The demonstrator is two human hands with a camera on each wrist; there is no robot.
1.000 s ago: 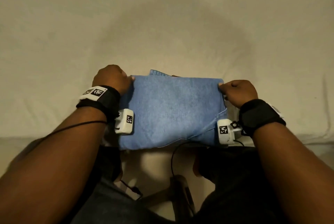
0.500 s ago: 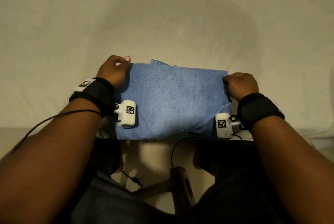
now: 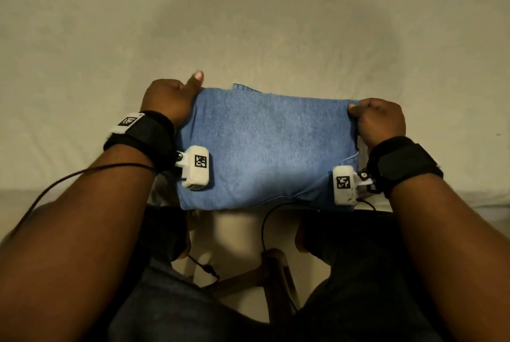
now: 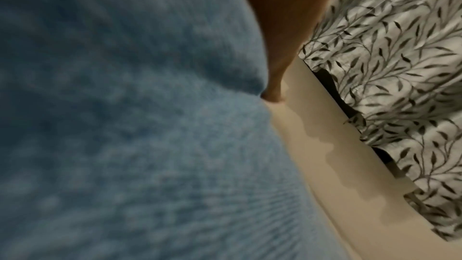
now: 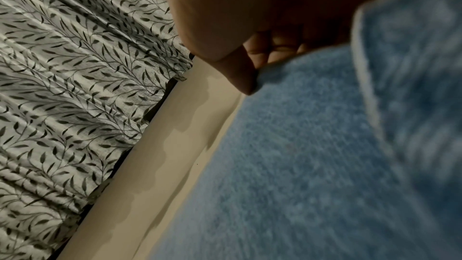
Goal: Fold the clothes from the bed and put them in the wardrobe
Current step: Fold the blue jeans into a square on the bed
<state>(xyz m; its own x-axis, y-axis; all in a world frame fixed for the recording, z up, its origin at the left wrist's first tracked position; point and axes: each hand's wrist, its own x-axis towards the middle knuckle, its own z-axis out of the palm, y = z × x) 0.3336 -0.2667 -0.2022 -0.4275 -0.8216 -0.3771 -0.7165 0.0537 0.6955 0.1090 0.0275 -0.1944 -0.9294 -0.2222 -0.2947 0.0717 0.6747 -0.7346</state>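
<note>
A folded blue denim garment [image 3: 265, 148] is held up over the near edge of the bed [image 3: 248, 24], between my two hands. My left hand [image 3: 171, 99] grips its far left corner, thumb sticking up. My right hand [image 3: 378, 118] pinches the far right corner in a fist. In the left wrist view the blue denim garment [image 4: 125, 126] fills the frame, with my left hand [image 4: 282, 27] at its edge. From the right wrist, curled fingers [image 5: 250, 62] of my right hand [image 5: 260, 27] hold the denim garment [image 5: 300, 165]. A seam shows on its near right.
The beige sheet spreads bare beyond the garment. Below it are my legs [image 3: 179, 300], a cable [image 3: 265, 231] and a wooden stool frame [image 3: 276, 272]. A leaf-patterned curtain [image 4: 400, 66] hangs at the far side of the bed, also the curtain [image 5: 75, 86] in the right wrist view.
Both hands have lifted the folded denim garment up and slightly away from me. My left thumb has straightened upward. The grip at both corners is unchanged.
</note>
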